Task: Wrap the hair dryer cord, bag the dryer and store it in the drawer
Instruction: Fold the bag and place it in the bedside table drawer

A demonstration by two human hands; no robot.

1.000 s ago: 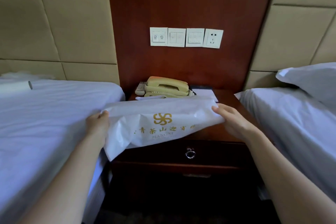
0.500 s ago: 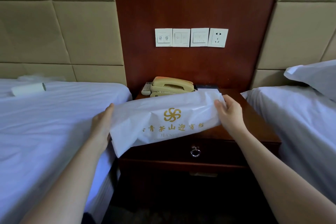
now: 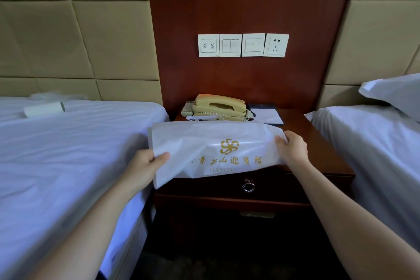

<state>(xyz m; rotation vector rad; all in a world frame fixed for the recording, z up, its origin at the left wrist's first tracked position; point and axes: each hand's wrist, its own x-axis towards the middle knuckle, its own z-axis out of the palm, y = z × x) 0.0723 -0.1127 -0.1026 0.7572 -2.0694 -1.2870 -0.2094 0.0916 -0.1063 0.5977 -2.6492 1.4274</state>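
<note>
A white bag (image 3: 211, 141) with a gold logo and gold lettering lies across the front of the dark wooden nightstand (image 3: 322, 143). My left hand (image 3: 145, 166) pinches its lower left corner, which hangs past the nightstand's edge. My right hand (image 3: 291, 148) grips its right end. The bag's front edge droops over the shut drawer (image 3: 272, 185), which has a metal ring pull (image 3: 248, 186). The hair dryer and its cord are hidden; I cannot tell whether they are inside the bag.
A beige telephone (image 3: 219, 105), a remote (image 3: 186, 107) and a notepad (image 3: 267, 115) sit at the nightstand's back. White beds flank it: the left bed (image 3: 68, 143) carries a white roll (image 3: 44, 109), the right bed (image 3: 375, 143) a pillow (image 3: 395, 91). Switches and a socket (image 3: 276, 45) are on the wall.
The bag has shifted to the right and lies flatter on the nightstand. My right hand moved right along its end, and my left hand now pinches the lower left corner.
</note>
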